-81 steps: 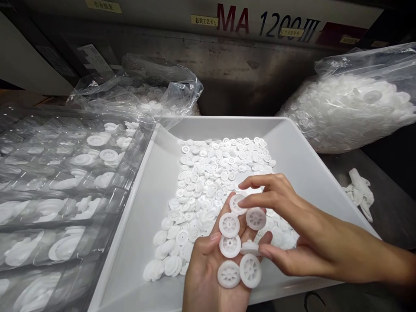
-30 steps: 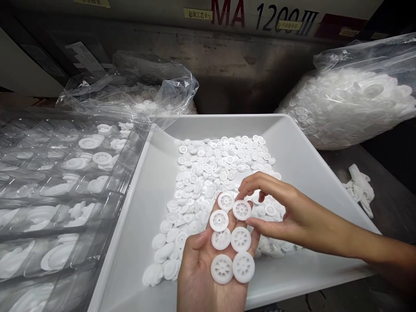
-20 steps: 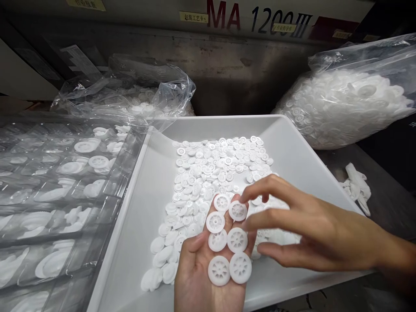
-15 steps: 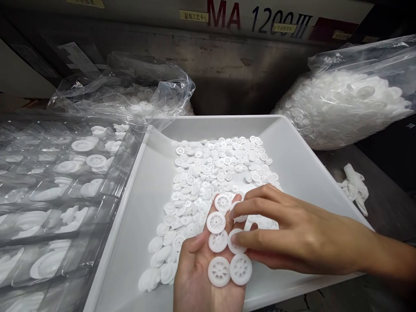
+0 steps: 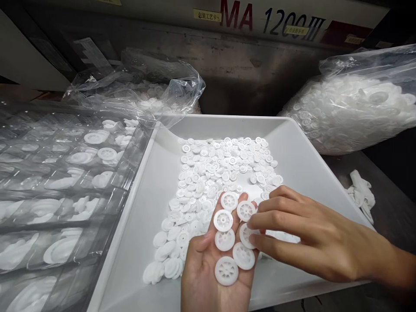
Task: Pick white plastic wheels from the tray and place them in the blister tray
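My left hand [image 5: 208, 277] lies palm up over the tray, holding several white spoked plastic wheels in two rough rows along its palm and fingers. One wheel [image 5: 226, 271] rests low on the palm, with another wheel [image 5: 243, 255] just above and right of it. My right hand [image 5: 312, 234] reaches in from the right, its fingertips closed at the edge of a wheel [image 5: 246, 235] on the left hand's fingers. Its thumb is not clearly distinguishable. Below both hands, a loose layer of similar white wheels [image 5: 201, 173] covers much of the grey-white tray's floor [image 5: 130, 260].
At left stand clear plastic blister trays [image 5: 61, 182] with white parts in their pockets. Behind the tray is an open clear bag [image 5: 156, 93] of white parts; a fuller bag [image 5: 354, 112] leans at right. A crumpled white glove-like item [image 5: 361, 195] lies beside the tray.
The view has shifted slightly left. On my left hand, the lower right wheel now sits higher against its neighbours, and the upper right wheel is uncovered as my right fingers have drawn down.
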A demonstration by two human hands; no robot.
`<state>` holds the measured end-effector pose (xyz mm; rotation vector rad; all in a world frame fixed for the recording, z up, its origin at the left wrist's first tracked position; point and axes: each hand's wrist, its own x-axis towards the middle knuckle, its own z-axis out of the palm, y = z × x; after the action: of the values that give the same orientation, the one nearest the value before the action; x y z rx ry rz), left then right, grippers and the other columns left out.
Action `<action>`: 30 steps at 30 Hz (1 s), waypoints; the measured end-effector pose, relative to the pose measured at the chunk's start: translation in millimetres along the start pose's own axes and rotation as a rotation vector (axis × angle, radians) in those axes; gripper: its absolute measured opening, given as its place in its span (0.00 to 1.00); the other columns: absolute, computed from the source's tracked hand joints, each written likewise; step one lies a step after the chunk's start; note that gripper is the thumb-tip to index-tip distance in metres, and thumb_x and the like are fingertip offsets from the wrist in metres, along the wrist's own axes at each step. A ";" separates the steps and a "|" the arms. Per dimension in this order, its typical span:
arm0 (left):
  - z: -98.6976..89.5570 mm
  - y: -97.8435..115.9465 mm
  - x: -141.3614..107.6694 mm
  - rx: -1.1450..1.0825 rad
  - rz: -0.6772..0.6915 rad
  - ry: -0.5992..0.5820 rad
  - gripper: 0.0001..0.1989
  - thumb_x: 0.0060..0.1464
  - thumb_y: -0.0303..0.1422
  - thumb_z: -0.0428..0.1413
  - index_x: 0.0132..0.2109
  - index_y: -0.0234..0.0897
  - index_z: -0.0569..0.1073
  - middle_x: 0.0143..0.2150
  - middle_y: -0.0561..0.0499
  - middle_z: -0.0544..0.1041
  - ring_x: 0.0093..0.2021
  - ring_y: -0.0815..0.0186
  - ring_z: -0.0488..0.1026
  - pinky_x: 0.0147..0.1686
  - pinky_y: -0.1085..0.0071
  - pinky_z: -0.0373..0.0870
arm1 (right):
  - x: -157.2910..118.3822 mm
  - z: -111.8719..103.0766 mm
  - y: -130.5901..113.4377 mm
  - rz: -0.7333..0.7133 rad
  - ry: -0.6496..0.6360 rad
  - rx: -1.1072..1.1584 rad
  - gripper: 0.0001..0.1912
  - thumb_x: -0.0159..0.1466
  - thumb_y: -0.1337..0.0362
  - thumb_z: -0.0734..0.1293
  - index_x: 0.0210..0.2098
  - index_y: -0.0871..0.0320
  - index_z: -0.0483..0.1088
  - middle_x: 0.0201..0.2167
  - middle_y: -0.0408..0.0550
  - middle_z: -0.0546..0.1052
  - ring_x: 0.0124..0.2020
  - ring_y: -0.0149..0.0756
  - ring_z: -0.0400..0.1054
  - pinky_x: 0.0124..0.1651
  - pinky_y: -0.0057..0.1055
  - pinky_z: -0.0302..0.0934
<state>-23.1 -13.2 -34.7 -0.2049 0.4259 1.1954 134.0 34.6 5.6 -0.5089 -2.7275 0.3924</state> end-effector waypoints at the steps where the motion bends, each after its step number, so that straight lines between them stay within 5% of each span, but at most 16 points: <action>1: -0.5 -0.7 -1.0 0.006 0.000 -0.008 0.32 0.52 0.31 0.47 0.66 0.39 0.60 0.59 0.42 0.67 0.62 0.52 0.60 0.60 0.56 0.57 | -0.3 -1.3 -1.2 0.005 -0.015 0.013 0.13 0.67 0.73 0.58 0.34 0.66 0.73 0.41 0.48 0.74 0.37 0.31 0.62 0.40 0.35 0.56; 5: -6.5 -5.9 -9.0 -0.003 -0.008 0.007 0.36 0.53 0.26 0.46 0.69 0.41 0.51 0.60 0.43 0.66 0.62 0.54 0.61 0.62 0.57 0.55 | -2.9 -3.4 -2.5 -0.009 -0.076 -0.045 0.13 0.66 0.74 0.58 0.32 0.66 0.73 0.31 0.50 0.71 0.29 0.29 0.56 0.33 0.32 0.52; 11: -5.0 -6.9 -15.4 -0.115 -0.017 0.129 0.42 0.52 0.20 0.45 0.70 0.44 0.38 0.58 0.44 0.69 0.58 0.61 0.66 0.58 0.66 0.63 | -6.6 -2.5 -1.1 -0.039 -0.045 -0.133 0.07 0.63 0.74 0.61 0.36 0.65 0.72 0.33 0.51 0.71 0.30 0.31 0.54 0.32 0.32 0.50; 16: -8.2 -6.9 -14.5 -0.199 -0.034 0.047 0.44 0.54 0.24 0.47 0.70 0.43 0.31 0.54 0.42 0.72 0.55 0.61 0.69 0.50 0.72 0.68 | -0.2 3.1 -6.9 -0.023 0.009 -0.062 0.09 0.63 0.70 0.65 0.43 0.64 0.71 0.41 0.49 0.73 0.38 0.34 0.61 0.37 0.33 0.55; 22: -12.5 -8.3 -13.7 -0.209 -0.062 -0.084 0.44 0.58 0.33 0.47 0.68 0.39 0.24 0.61 0.37 0.64 0.62 0.53 0.61 0.58 0.61 0.62 | 0.7 16.1 -11.4 -0.036 0.032 -0.109 0.13 0.65 0.65 0.64 0.48 0.64 0.70 0.43 0.49 0.72 0.39 0.36 0.62 0.39 0.35 0.56; 30: -23.3 -10.3 -7.5 -0.230 -0.076 -0.216 0.41 0.61 0.35 0.44 0.68 0.41 0.23 0.64 0.40 0.60 0.64 0.56 0.58 0.64 0.59 0.52 | -4.0 17.1 -12.1 -0.041 0.016 -0.104 0.14 0.65 0.64 0.64 0.49 0.63 0.71 0.44 0.47 0.73 0.40 0.36 0.62 0.39 0.35 0.55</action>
<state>-20.7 -32.1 -53.3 -0.2844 0.0908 1.1769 127.6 18.7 -7.0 -0.4801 -2.7488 0.2359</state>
